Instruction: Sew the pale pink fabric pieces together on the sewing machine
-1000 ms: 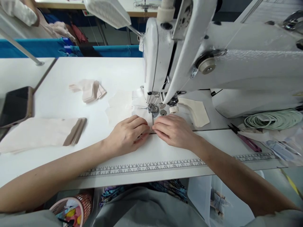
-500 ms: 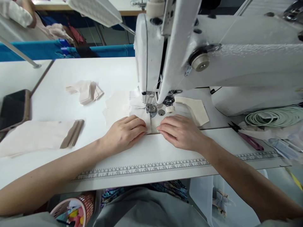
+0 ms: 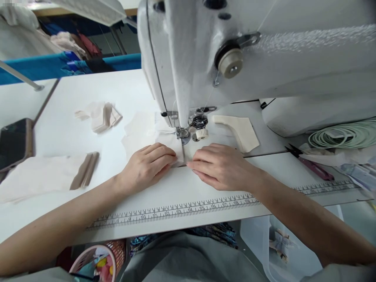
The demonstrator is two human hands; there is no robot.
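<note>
The pale cloth (image 3: 174,145) lies by the metal foot (image 3: 184,133) on the desk (image 3: 126,92). I have my left hand (image 3: 148,164) on it, likely to keep it flat, and my right hand (image 3: 221,166) near its edge. The fingers (image 3: 163,158) bunch close; from here, I can't tell if they pinch.

"How are the arms set?"

"Bare and reaching inward: the left forearm (image 3: 79,209) comes from the lower left, the right forearm (image 3: 299,213) from the lower right."

"And the hands?"

"The left grip (image 3: 149,166) is back upward, its fingers (image 3: 161,157) bent and close together, aimed at the other. The right grip (image 3: 220,167) roughly mirrors it."

"Touching?"

"No, a narrow gap parts them. The left wrist (image 3: 121,184) runs nearly straight; the right wrist (image 3: 259,182) bends slightly."
</note>
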